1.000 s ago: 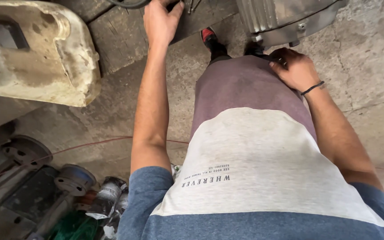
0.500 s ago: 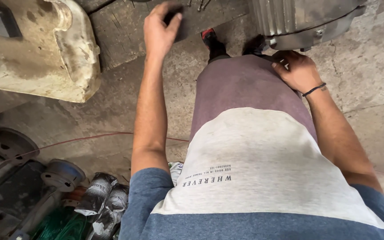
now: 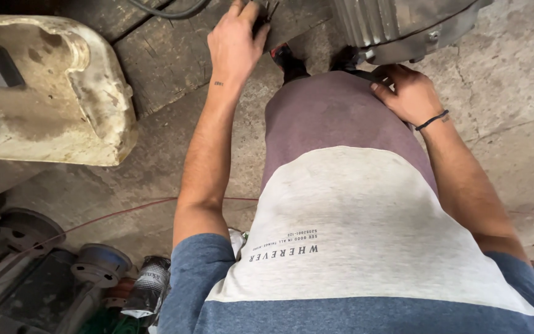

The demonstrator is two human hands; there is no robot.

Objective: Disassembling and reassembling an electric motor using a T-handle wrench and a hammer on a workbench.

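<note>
- View straight down a person's striped shirt (image 3: 341, 216) to a concrete floor (image 3: 514, 124).
- Left hand (image 3: 236, 43) reaches forward onto a dark wooden board (image 3: 168, 55), fingers curled over a small dark tool (image 3: 264, 15) at the top edge; the grip itself is hidden.
- Right hand (image 3: 409, 93) pinches a dark part just under a ribbed grey motor (image 3: 397, 25), fingers narrow.
- Judgement: steadying the motor side while the left works would keep things aligned.
- A worn cream casing (image 3: 50, 93) lies at left.
</note>
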